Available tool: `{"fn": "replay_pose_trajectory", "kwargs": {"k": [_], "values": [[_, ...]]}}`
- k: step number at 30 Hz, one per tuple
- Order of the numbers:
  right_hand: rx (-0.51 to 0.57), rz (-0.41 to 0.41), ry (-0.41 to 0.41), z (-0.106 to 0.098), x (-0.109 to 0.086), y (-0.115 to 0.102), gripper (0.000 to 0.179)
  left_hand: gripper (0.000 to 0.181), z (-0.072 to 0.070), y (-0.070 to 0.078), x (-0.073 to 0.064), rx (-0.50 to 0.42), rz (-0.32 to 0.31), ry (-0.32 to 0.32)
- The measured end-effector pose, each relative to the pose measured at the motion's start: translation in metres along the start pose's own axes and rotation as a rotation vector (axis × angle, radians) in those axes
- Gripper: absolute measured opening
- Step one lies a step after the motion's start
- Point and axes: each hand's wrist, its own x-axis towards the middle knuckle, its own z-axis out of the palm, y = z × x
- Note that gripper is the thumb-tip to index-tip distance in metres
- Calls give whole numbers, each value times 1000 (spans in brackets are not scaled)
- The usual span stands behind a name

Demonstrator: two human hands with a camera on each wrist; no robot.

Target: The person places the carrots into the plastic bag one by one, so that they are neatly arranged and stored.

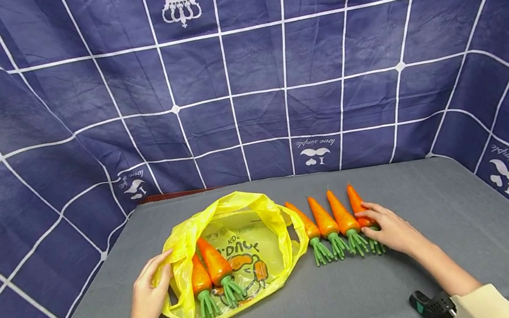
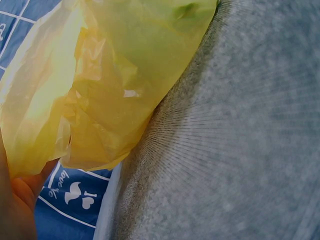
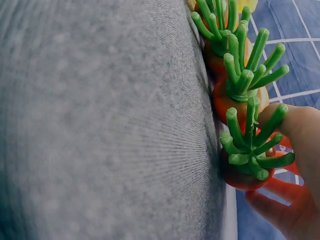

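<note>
A yellow plastic bag (image 1: 237,203) lies on its side with its mouth spread open. Two carrots (image 1: 217,265) with green stubby tops are inside it, near its left wall. My left hand (image 1: 149,292) pinches the bag's left edge between thumb and fingers; in the left wrist view the yellow film (image 2: 105,115) covers most of the fingers. Right of the bag lie several carrots (image 1: 324,220) side by side, tops toward me. My right hand (image 1: 392,228) grips the rightmost carrot (image 1: 356,200), thumb on one side and fingers on the other, its green top (image 3: 255,150) showing in the right wrist view.
A grey cloth surface (image 1: 341,303) lies under everything. Blue curtains (image 1: 253,62) with white grid lines stand behind and at both sides. The leftmost loose carrot (image 1: 303,218) is partly covered by the bag's right edge.
</note>
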Motion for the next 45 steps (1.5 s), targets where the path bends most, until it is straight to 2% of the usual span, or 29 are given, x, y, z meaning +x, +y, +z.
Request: {"fn": "replay_pose_trajectory", "kwargs": {"k": [12, 14, 19, 22, 26, 33, 40, 45], "values": [[41, 36, 28, 1, -1, 2, 31, 27, -1, -1, 0, 8, 4, 1], [40, 39, 33, 1, -2, 1, 31, 27, 1, -6, 0, 7, 5, 2], [32, 43, 46, -2, -5, -1, 31, 30, 5, -30, -2, 9, -7, -2], [35, 51, 52, -5, -7, -2, 31, 30, 5, -37, -3, 11, -14, -12], [38, 52, 69, -9, -9, -3, 30, 30, 6, -34, -3, 7, -5, -6], [32, 22, 110, -16, -12, -9, 30, 29, 4, -20, -2, -10, 11, 11], [21, 2, 110, -22, -11, -19, 31, 30, 4, -33, -3, 4, 0, -2], [24, -17, 118, -26, -10, -28, 31, 29, 4, -35, -3, -10, 11, -8]]}}
